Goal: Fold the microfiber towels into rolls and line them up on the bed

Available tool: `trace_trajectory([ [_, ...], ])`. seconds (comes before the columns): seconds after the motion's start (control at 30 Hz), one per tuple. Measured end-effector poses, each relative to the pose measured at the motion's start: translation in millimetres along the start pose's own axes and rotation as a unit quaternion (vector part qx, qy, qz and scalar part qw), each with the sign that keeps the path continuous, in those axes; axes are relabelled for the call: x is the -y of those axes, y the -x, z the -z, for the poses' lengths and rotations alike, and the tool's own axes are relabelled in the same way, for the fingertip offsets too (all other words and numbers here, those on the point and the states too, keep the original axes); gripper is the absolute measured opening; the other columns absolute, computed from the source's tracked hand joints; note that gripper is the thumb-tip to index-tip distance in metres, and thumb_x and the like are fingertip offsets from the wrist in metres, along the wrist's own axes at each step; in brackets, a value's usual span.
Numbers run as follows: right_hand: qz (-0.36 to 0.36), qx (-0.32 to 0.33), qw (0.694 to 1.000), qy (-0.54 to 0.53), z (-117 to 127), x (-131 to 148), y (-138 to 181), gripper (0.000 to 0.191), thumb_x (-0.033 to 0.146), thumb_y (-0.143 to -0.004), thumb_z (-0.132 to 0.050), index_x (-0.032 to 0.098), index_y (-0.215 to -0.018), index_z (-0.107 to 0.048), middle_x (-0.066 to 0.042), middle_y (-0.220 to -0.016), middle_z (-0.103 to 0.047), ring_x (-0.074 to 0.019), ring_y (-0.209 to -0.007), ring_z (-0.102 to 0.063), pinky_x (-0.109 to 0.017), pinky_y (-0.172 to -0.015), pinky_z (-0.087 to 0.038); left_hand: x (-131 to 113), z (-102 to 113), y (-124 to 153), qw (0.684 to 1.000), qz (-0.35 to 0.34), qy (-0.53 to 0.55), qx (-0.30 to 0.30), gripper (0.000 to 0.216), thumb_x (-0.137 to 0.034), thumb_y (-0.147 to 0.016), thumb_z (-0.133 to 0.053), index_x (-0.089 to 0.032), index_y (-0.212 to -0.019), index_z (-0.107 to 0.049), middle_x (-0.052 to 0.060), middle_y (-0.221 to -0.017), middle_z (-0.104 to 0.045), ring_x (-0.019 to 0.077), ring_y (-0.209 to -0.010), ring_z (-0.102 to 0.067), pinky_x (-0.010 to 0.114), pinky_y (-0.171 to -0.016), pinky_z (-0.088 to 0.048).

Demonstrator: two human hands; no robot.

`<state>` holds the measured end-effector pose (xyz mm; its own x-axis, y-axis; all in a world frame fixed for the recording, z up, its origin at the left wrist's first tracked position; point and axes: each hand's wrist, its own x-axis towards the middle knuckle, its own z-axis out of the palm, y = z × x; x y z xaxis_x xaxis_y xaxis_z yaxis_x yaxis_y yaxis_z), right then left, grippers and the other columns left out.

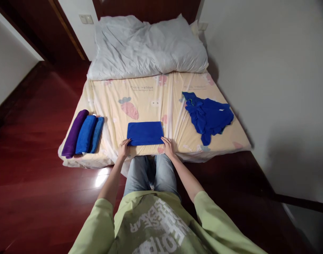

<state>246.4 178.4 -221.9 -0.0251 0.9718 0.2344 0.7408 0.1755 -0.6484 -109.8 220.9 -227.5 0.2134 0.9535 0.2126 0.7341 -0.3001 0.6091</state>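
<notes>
A blue towel (145, 133), folded into a flat rectangle, lies near the front edge of the bed. My left hand (123, 147) touches its near left corner with fingers closed on the edge. At the near right corner, my right hand (168, 145) pinches the towel in the same way. Both arms reach forward from my green shirt.
The bed (151, 102) has a cream sheet with carrot prints. Three rolled towels, one purple (74, 133) and two blue (86, 134), lie at its left edge. A crumpled blue cloth pile (207, 115) sits at the right. A white duvet (148, 47) covers the head. Dark wooden floor surrounds the bed.
</notes>
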Motion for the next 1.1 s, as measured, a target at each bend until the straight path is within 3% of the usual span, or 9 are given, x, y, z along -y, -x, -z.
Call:
trace_trajectory([
  [0.23,0.011,-0.001,1.000,-0.029,12.5,-2.6,32.1,0.054,0.007,-0.088,-0.042,0.021,-0.134,-0.067,-0.007,-0.138,-0.066,-0.0240,-0.132,-0.056,-0.045,-0.117,-0.045,-2.9,18.1,36.9,0.998,-0.015,0.048,0.037,0.057,-0.004,-0.076,-0.047,-0.020,-0.126,-0.069,0.006,-0.135,-0.067,0.0249,-0.132,-0.056,0.048,-0.118,-0.043],
  [0.4,0.004,-0.006,0.995,-0.102,16.7,-10.6,50.1,0.046,0.013,-0.088,-0.044,0.021,-0.126,-0.069,-0.009,-0.131,-0.069,-0.0238,-0.126,-0.059,-0.045,-0.113,-0.046,-5.3,18.3,61.7,0.991,0.046,0.121,0.018,0.050,-0.012,-0.080,-0.046,-0.019,-0.124,-0.068,0.008,-0.129,-0.069,0.0241,-0.122,-0.063,0.045,-0.111,-0.048],
  [0.53,-0.092,-0.039,0.983,-0.155,7.9,-11.4,33.3,0.030,0.032,-0.087,-0.052,0.019,-0.106,-0.071,-0.011,-0.105,-0.075,-0.0260,-0.101,-0.067,-0.042,-0.096,-0.054,-8.5,13.8,50.0,0.981,0.133,0.141,-0.021,0.039,-0.039,-0.089,-0.054,-0.016,-0.116,-0.069,0.010,-0.099,-0.074,0.0238,-0.085,-0.070,0.040,-0.083,-0.058],
  [0.67,-0.187,-0.070,0.961,-0.194,-1.2,-12.5,18.3,0.040,0.058,-0.082,-0.056,0.020,-0.083,-0.068,-0.006,-0.073,-0.068,-0.0226,-0.072,-0.062,-0.036,-0.074,-0.054,-6.2,7.9,37.7,0.965,0.183,0.177,-0.070,0.047,-0.058,-0.087,-0.056,-0.015,-0.102,-0.070,0.011,-0.089,-0.073,0.0233,-0.080,-0.069,0.034,-0.073,-0.055],
  [0.83,-0.214,-0.087,0.951,-0.205,-4.7,-17.0,17.0,0.058,0.073,-0.077,-0.055,0.017,-0.085,-0.070,-0.009,-0.076,-0.071,-0.0247,-0.073,-0.064,-0.037,-0.071,-0.054,-0.4,1.5,38.5,0.954,0.215,0.190,-0.082,0.050,-0.061,-0.085,-0.057,-0.015,-0.097,-0.072,0.011,-0.088,-0.074,0.0243,-0.081,-0.069,0.036,-0.076,-0.054],
  [1.1,-0.233,-0.103,0.940,-0.225,-4.1,-15.4,17.6,0.059,0.073,-0.073,-0.062,0.017,-0.085,-0.075,-0.012,-0.083,-0.076,-0.0262,-0.079,-0.068,-0.037,-0.075,-0.055,-1.9,0.0,33.2,0.935,0.254,0.228,-0.095,0.049,-0.061,-0.082,-0.061,-0.015,-0.094,-0.074,0.010,-0.086,-0.075,0.0241,-0.082,-0.070,0.034,-0.075,-0.055],
])
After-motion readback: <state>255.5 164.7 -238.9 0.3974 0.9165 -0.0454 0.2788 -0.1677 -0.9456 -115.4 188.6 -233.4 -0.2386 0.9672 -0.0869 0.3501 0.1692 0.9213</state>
